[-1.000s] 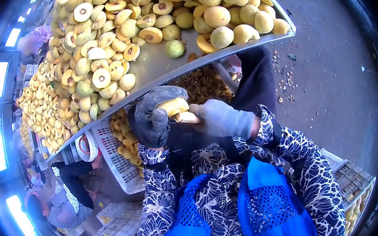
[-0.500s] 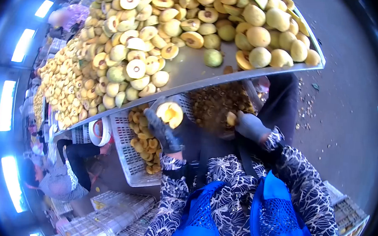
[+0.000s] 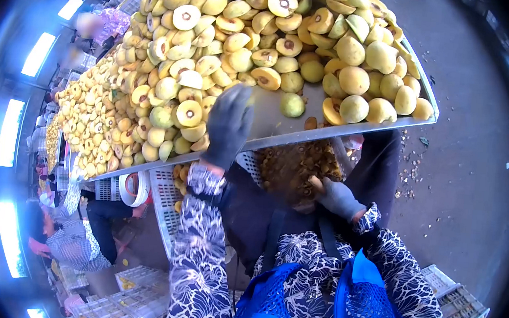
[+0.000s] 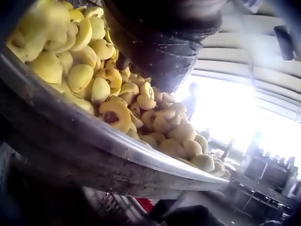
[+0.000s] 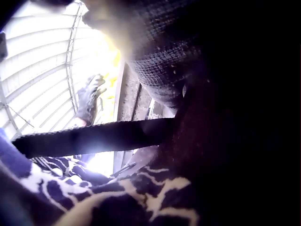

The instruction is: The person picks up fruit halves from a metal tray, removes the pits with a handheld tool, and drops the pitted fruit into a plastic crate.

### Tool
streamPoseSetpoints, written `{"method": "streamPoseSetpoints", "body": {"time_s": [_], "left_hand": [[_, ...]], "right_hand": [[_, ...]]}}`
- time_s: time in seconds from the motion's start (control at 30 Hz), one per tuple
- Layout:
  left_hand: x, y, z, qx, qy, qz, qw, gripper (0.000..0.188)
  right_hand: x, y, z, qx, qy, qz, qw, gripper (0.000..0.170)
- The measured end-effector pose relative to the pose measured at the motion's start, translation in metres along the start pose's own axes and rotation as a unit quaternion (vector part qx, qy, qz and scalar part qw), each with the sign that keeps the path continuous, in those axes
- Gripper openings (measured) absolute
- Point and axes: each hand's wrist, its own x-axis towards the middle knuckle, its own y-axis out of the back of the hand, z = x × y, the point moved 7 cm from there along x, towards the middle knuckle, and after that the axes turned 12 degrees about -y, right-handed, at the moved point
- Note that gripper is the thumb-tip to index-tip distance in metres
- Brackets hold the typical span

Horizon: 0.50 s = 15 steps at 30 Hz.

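My left hand (image 3: 230, 123), in a dark grey glove, reaches over the metal rim of the sorting table (image 3: 280, 138), right beside the heap of halved yellow peaches (image 3: 189, 113). Its fingers extend toward the fruit and no fruit shows in it. In the left wrist view the dark glove (image 4: 155, 52) overlaps the halves. Lower down, my right hand (image 3: 340, 200), in a grey knit glove, grips a short tan, wooden-looking tool (image 3: 315, 182). The rest of that tool is hidden by the fingers. Below the hand lies a mass of brown-yellow scraps (image 3: 293, 168).
Whole peaches (image 3: 355, 81) are piled at the table's right corner. Under the rim stands a white slatted crate (image 3: 163, 196) with fruit pieces. A white bucket (image 3: 134, 189) and another seated person (image 3: 80, 244) are at the left. Stacked crates (image 3: 462, 310) stand at the lower right.
The left hand held a peach, then a hollowed half; that half has left it, and the hand has risen to the heap. The right hand has drawn away right, still gripping the tan tool.
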Motion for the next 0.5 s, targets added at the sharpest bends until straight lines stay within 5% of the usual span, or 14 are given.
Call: {"method": "streamPoseSetpoints", "body": {"time_s": [0.1, 0.23, 0.33, 0.5], "left_hand": [[0.034, -0.067, -0.024, 0.055, -0.061, -0.12, 0.989, 0.055], [0.039, -0.106, -0.047, 0.122, -0.01, -0.287, 0.95, 0.051], [0.037, -0.104, -0.059, 0.117, 0.028, -0.332, 0.935, 0.048], [0.03, -0.108, -0.083, -0.017, 0.041, -0.171, 0.984, 0.036]], "right_hand": [[-0.002, 0.002, 0.001, -0.001, -0.014, 0.007, 1.0, 0.024], [-0.004, 0.009, 0.0, 0.023, -0.024, 0.01, 0.999, 0.022], [-0.005, 0.008, -0.002, 0.012, -0.027, 0.008, 1.0, 0.022], [-0.007, 0.016, -0.009, 0.019, 0.011, 0.0, 1.0, 0.023]]}}
